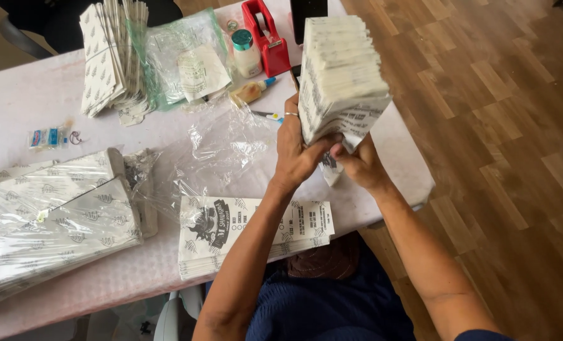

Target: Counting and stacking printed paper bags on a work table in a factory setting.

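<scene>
- Paper bags [339,69], a thick white stack, are held up over the table's [35,95] right edge, long axis running away from the person, printed bottoms facing the camera.
- Left hand [296,148] clasps the stack's lower left side, fingers curled, ring showing.
- Right hand [359,163] pinches the bottom edge from below, wrist bent upward.
- More flat bags [250,230] lie near the forearms, beside crumpled plastic wrap [224,142].

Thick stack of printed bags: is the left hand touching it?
Touching. The head view shows the left hand gripping the lower end of the thick stack of printed bags.
</scene>
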